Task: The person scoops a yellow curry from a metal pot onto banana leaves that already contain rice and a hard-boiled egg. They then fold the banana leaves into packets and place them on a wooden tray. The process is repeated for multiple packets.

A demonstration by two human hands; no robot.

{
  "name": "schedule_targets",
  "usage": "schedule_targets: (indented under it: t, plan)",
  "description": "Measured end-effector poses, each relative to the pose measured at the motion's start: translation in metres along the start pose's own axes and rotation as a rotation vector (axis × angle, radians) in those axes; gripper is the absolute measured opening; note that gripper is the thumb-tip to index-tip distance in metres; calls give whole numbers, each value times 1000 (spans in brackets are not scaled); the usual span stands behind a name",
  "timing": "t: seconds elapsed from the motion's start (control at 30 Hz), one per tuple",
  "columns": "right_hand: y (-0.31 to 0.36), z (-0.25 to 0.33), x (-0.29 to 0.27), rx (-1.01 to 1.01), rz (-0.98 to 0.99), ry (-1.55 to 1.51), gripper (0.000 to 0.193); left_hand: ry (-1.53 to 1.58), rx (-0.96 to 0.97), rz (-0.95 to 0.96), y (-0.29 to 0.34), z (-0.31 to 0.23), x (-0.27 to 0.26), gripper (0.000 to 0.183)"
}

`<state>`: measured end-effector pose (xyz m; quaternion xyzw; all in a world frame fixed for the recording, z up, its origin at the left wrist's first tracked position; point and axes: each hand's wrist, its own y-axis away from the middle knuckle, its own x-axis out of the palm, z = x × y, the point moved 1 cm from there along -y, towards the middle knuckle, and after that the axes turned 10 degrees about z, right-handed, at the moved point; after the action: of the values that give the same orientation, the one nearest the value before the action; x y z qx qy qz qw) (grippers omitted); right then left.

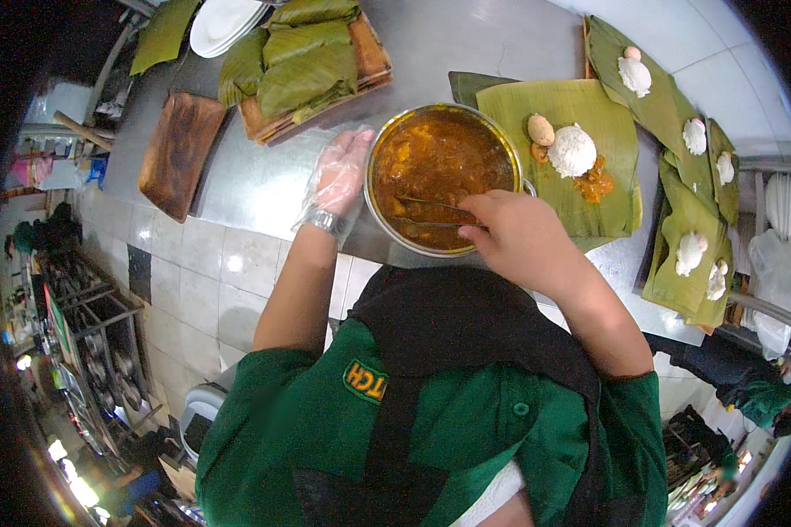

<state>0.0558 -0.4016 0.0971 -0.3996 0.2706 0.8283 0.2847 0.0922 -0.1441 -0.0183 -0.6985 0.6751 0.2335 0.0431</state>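
A round metal pot point(368, 189) of reddish-brown stew point(444, 154) stands on the steel table before me. My left hand point(337, 176), in a clear plastic glove, rests against the pot's left side with its fingers stretched out. Bare and closed, my right hand point(520, 235) grips metal tongs point(431, 204), whose tips dip into the stew. Right of the pot lies a banana leaf point(620, 132) bearing a mound of white rice point(573, 150), a brown egg point(541, 130) and a spoonful of orange-brown stew point(595, 182).
Folded banana-leaf parcels point(308, 75) sit on a wooden tray point(373, 54) at the back left. Beside them are a wooden tray point(177, 154) and white plates point(224, 26). More banana leaves with rice point(634, 77) line the right side. Another person point(760, 391) is at the far right.
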Motion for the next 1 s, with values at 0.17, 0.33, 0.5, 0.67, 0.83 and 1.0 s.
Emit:
schedule_targets:
  t: [0.17, 0.33, 0.5, 0.67, 0.83, 1.0]
  plan:
    - [-1, -16, -1, 13, -57, -119, 23, 64, 2, -72, -2, 2, 2, 52]
    - [21, -43, -32, 172, -58, -470, 23, 139, -32, 27, 1, -2, -1, 59]
    - [54, -72, -44, 316, -154, -719, 20, -112, 15, -55, -3, 13, -1, 59]
    - [125, -106, -70, 342, -485, -936, 26, -59, 17, 0, -22, 42, -7, 76]
    - [179, -141, -80, 625, -654, -640, 25, 172, 3, 9, -20, 46, -3, 72]
    - [179, -169, -46, 810, -669, -444, 28, 91, 48, -30, -16, 32, -5, 69]
